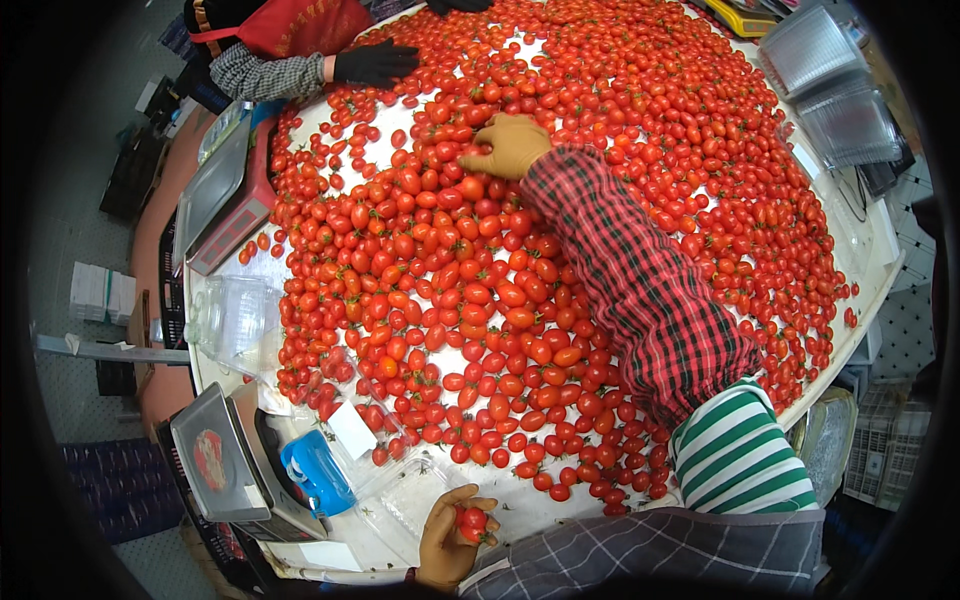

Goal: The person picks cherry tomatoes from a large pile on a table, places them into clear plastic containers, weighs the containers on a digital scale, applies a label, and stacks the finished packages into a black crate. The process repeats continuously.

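My left hand, in a tan glove, is at the table's near edge with its palm turned up. A few cherry tomatoes rest in its curled fingers. Farther out, my right hand reaches into the wide spread of cherry tomatoes, its thumb and fingers touching some of them. Whether it grips any is hidden by the hand and the fruit. A clear plastic clamshell box stands just left of my left hand. Another clear box, with tomatoes in or under it, lies beyond.
Along the left edge are a weighing scale, a blue tape dispenser, clear boxes and a red scale. Across the table is a co-worker's black-gloved hand. Stacked clear trays stand at the far right.
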Motion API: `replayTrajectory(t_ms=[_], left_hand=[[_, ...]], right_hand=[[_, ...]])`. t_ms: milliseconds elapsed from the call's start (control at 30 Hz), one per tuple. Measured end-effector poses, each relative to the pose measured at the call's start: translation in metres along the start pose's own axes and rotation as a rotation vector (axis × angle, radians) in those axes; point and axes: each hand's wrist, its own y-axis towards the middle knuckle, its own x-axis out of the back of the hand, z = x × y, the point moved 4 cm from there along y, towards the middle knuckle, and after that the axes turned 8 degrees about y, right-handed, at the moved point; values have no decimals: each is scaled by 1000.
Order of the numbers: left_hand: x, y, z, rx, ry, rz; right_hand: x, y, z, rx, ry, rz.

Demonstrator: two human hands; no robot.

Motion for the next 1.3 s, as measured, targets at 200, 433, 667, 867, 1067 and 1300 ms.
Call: replayTrajectory(t_ms=[200,433,667,867,1067,1300], left_hand=[[-5,-4,0,-25,53,-10],[-7,-11,4,-44,19,25],[-13,-16,7,-36,40,67],[-17,-20,5,-49,27,119],[-19,-22,4,-51,73,128],[-30,-17,1,-16,205,181]], right_hand=[[-25,-78,40,440,11,51],[-4,-218,43,633,131,59],[30,-318,3,470,173,75],[59,-347,-47,142,-16,13],[83,-364,-37,129,-125,-222],[48,-381,38,275,522,-54]])
